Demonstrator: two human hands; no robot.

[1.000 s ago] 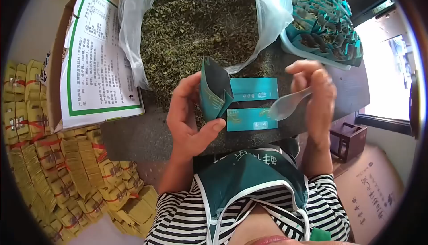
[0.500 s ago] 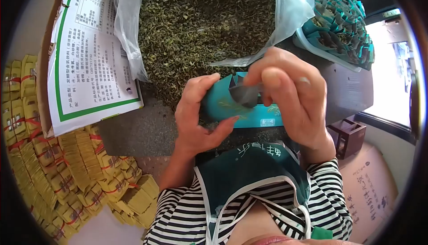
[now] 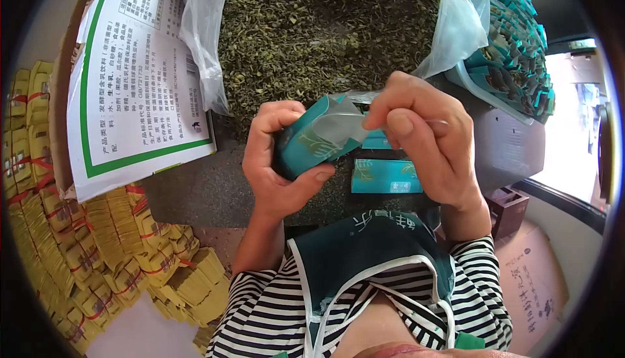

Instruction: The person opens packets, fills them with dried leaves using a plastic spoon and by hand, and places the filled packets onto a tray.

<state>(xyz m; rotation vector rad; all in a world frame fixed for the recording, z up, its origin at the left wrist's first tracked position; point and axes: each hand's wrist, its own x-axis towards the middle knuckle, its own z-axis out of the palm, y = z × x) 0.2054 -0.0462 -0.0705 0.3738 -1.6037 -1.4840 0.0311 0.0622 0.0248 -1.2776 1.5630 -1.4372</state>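
Pouch [image 3: 305,148], teal and leaf-printed, tilted above the grey tabletop [image 3: 208,201], clamped between thumb and fingers of the left hand [image 3: 265,174]. The right hand [image 3: 435,142] pinches a translucent spoon [image 3: 335,128], its bowl at the pouch's open mouth. Teal packets [image 3: 377,177] lie near the right hand; beyond, dried leaves [image 3: 325,32] fill a plastic bag [image 3: 203,39].

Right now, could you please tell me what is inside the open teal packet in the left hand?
At the mouth of the packet is a translucent plastic spoon; whatever lies deeper is covered from view.
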